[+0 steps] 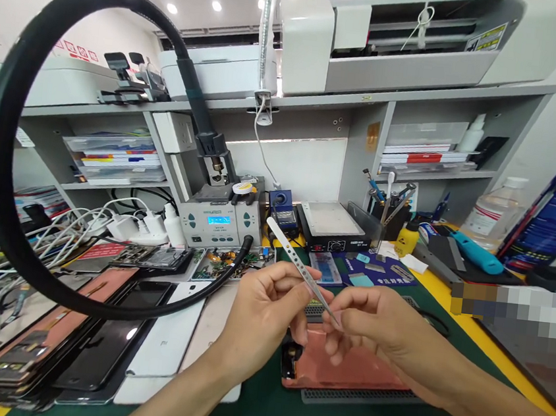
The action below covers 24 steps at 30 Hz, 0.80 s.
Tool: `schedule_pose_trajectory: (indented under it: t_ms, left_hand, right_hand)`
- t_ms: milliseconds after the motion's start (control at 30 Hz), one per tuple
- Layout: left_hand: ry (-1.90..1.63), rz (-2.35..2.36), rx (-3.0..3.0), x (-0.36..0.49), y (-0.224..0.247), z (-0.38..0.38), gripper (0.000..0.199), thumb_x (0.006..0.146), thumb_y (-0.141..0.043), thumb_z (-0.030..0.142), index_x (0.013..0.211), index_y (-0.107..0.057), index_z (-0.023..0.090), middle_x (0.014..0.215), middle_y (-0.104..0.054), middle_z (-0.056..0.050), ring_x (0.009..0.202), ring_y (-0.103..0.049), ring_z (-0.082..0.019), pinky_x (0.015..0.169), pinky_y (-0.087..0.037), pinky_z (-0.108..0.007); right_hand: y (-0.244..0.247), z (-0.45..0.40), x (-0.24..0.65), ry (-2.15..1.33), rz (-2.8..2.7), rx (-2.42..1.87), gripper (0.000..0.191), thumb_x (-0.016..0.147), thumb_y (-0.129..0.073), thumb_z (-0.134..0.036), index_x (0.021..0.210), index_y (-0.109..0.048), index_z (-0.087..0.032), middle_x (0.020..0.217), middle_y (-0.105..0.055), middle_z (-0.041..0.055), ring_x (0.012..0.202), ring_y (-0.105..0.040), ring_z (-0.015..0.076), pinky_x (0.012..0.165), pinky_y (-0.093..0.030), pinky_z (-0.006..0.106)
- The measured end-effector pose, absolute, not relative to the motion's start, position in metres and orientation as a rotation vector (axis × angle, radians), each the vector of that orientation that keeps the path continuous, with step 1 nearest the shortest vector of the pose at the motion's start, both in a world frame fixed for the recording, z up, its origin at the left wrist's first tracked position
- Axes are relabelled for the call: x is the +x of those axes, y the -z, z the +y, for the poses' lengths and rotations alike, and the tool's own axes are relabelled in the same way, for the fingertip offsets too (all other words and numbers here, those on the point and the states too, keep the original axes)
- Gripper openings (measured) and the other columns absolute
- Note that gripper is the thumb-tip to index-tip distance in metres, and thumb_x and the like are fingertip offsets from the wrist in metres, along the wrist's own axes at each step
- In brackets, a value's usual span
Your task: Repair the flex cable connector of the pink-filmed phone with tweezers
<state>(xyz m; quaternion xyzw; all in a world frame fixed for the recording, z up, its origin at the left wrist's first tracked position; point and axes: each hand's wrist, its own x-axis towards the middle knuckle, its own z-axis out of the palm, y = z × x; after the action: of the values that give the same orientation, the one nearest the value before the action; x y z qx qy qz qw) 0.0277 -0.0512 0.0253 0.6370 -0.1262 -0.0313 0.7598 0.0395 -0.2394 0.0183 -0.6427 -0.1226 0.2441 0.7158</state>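
My left hand (267,306) is closed around a pair of silver tweezers (296,261) with small holes along the arms. The tweezers slant, rounded end up and left, points down toward my right hand. My right hand (375,321) has thumb and forefinger pinched together at the tweezer points; whatever lies between them is too small to make out. Below both hands a phone body with a copper-coloured back (350,371) rests on a dark perforated mat (357,398). My fingers cover part of its upper edge.
A thick black hose (0,139) loops across the left side from the hot air station (219,222). Stacked phone parts (95,341) cover the bench at left. A flat heating plate (331,220), a yellow bottle (408,240) and a tool holder (391,210) stand behind.
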Motion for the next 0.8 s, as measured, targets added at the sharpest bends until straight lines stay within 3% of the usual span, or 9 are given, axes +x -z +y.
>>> schedule_pose_trajectory:
  t_ms: [333,567,800]
  left_hand:
    - [0.083,-0.304,1.32,0.031,-0.026,-0.044,0.017,0.093,-0.068,0.028,0.103,-0.07,0.014,0.096,-0.079,-0.009,0.043,-0.056,-0.004,0.053,-0.045,-0.022]
    - [0.186,-0.35,1.24,0.035,-0.024,-0.041,0.019,0.093,-0.068,0.027,0.109,-0.071,0.016,0.1,-0.078,-0.009,0.044,-0.058,-0.004,0.054,-0.046,-0.022]
    - [0.215,-0.354,1.208,0.037,-0.023,-0.04,0.024,0.091,-0.071,0.028,0.112,-0.072,0.016,0.104,-0.078,-0.012,0.043,-0.058,-0.006,0.05,-0.047,-0.022]
  right_hand:
    - [-0.019,-0.243,0.042,-0.575,-0.302,-1.36,0.028,0.088,-0.077,-0.037,0.079,-0.077,-0.011,0.072,-0.074,0.0093,0.065,-0.069,0.0166,0.067,-0.058,0.029]
    - [-0.02,-0.245,0.043,-0.584,-0.317,-1.267,0.021,0.091,-0.076,-0.032,0.081,-0.075,-0.013,0.077,-0.073,0.0067,0.068,-0.07,0.016,0.067,-0.058,0.028]
    - [-0.022,-0.246,0.04,-0.587,-0.318,-1.271,0.026,0.09,-0.077,-0.036,0.078,-0.073,-0.013,0.074,-0.072,0.0064,0.066,-0.068,0.0151,0.066,-0.058,0.028]
